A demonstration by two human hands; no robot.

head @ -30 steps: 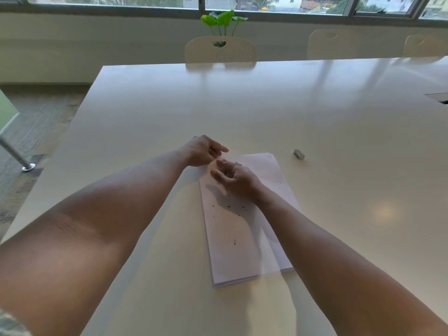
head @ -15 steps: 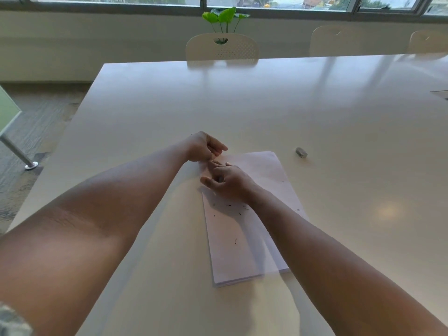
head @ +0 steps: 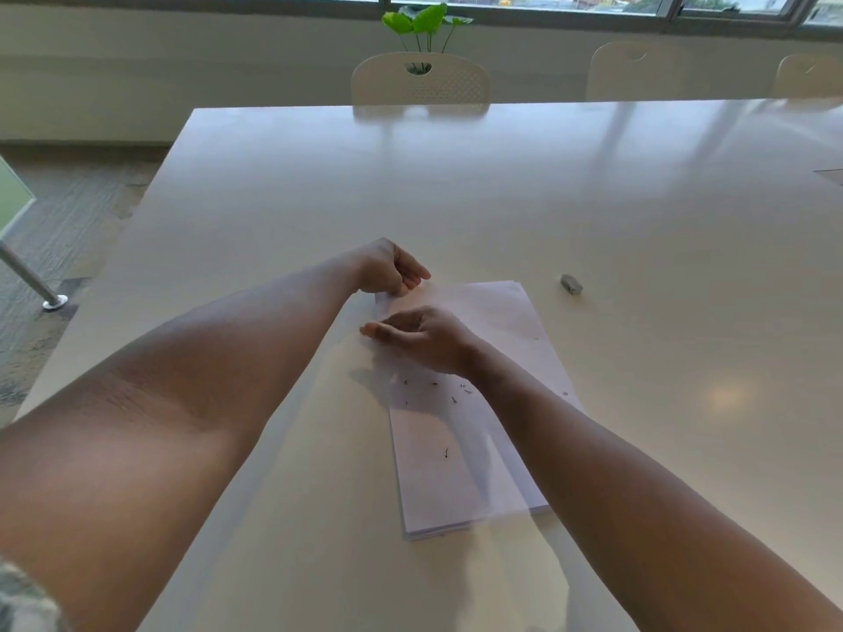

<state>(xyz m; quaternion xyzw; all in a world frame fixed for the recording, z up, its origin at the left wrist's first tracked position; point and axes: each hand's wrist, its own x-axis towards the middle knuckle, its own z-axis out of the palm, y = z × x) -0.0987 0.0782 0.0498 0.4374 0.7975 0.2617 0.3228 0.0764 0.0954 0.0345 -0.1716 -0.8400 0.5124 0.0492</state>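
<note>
Windows run along the far wall, with a green plant [head: 424,20] on the sill and pale chairs [head: 419,79] pushed up to the far edge of a broad, glossy white tabletop [head: 456,184]. On the near part of that tabletop lies a stack of white paper [head: 456,472], set slightly askew with its long side running away from the person, and a scatter of small dark specks [head: 433,385] dots its top sheet. The left hand [head: 387,269] is at the stack's far-left corner, its fingers curled down onto the corner in a narrow grip that seems to pinch the edge of the paper. The right hand [head: 424,337] hovers just nearer, over the far end of the stack, thumb pointing left and fingers curled under the palm. Whether that grip holds anything cannot be told, since the fingertips are hidden. The two hands are close together but apart. A small grey eraser [head: 571,284] sits on the tabletop just beyond the stack's far-right corner, clear of both hands.
</note>
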